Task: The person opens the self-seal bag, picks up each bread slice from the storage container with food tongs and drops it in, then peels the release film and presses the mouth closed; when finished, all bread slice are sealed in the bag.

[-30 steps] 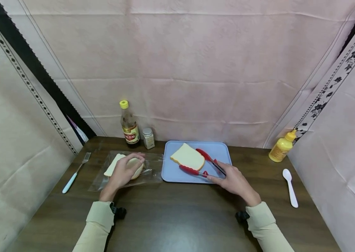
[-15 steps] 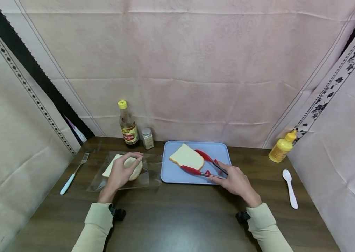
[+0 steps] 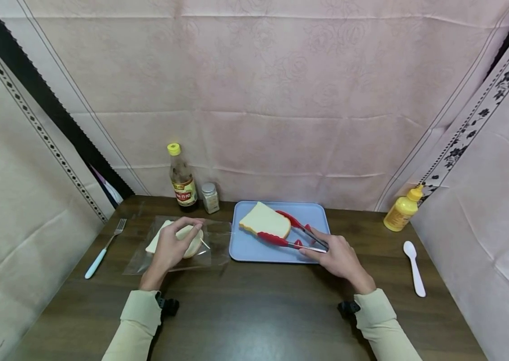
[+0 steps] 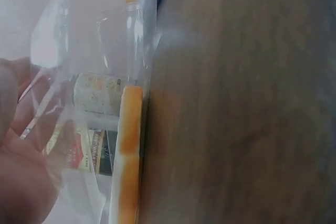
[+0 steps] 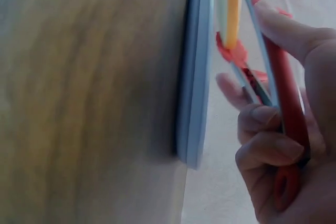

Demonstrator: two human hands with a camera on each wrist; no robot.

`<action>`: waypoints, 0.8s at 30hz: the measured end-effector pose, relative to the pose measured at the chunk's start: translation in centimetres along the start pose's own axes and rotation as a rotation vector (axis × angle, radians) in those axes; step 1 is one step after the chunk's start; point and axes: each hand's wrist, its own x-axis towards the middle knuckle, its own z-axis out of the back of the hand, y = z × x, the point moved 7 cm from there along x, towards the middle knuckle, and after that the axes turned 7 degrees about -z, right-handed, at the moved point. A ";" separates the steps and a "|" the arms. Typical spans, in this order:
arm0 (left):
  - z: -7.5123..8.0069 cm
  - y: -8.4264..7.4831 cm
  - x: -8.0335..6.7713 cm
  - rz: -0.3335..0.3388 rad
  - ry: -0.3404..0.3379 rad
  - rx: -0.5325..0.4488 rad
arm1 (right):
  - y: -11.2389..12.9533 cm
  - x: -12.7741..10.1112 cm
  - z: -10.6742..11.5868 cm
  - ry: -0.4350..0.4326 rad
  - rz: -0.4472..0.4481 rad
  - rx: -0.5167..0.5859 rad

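My left hand (image 3: 170, 245) pinches the raised upper film of a clear plastic bag (image 3: 219, 239) on the left of the table. Sliced bread (image 3: 195, 242) lies inside it, partly behind the hand; its brown crust (image 4: 129, 150) shows in the left wrist view. In my right hand (image 3: 342, 256) is a pair of red-tipped tongs (image 5: 286, 87), their arms spread around a bread slice (image 3: 264, 220) over the blue tray (image 3: 245, 254). From the right wrist view, the slice's crust (image 5: 231, 17) sits between the red tips, seemingly a little off the tray.
Behind the bag stand a yellow-capped sauce bottle (image 3: 184, 188) and a shaker jar (image 3: 210, 198). A fork (image 3: 104, 250) lies at the far left. On the right are a yellow squeeze bottle (image 3: 402, 210) and a white spoon (image 3: 414, 268). Cloth walls enclose the table.
The bread slice and tongs have risen slightly towards the tray's back edge. My left hand keeps its hold on the bag, nearly still. The head view shifts a little.
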 end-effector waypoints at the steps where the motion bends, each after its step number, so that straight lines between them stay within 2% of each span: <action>1: -0.1 0.1 0.0 0.008 0.012 0.005 | 0.0 0.0 0.0 0.003 -0.003 0.015; 5: -0.5 0.7 -0.3 0.060 0.107 0.019 | 0.2 0.0 0.2 0.016 0.003 0.074; 8: -0.4 1.3 -0.5 0.096 0.157 0.029 | 0.5 -0.1 0.1 0.020 0.045 0.092; 13: 0.8 2.1 -0.8 0.121 0.135 0.041 | 1.6 -0.5 -0.2 0.032 0.147 0.087; 16: 1.2 2.1 -0.8 0.102 0.122 0.034 | 2.7 -0.9 -0.5 0.038 0.193 0.071; 20: 1.3 1.8 -0.5 0.073 0.116 0.027 | 4.3 -1.4 -0.9 0.031 0.228 0.012; 24: 1.0 1.7 -0.5 0.088 0.123 0.022 | 5.8 -2.0 -1.3 0.029 0.281 -0.028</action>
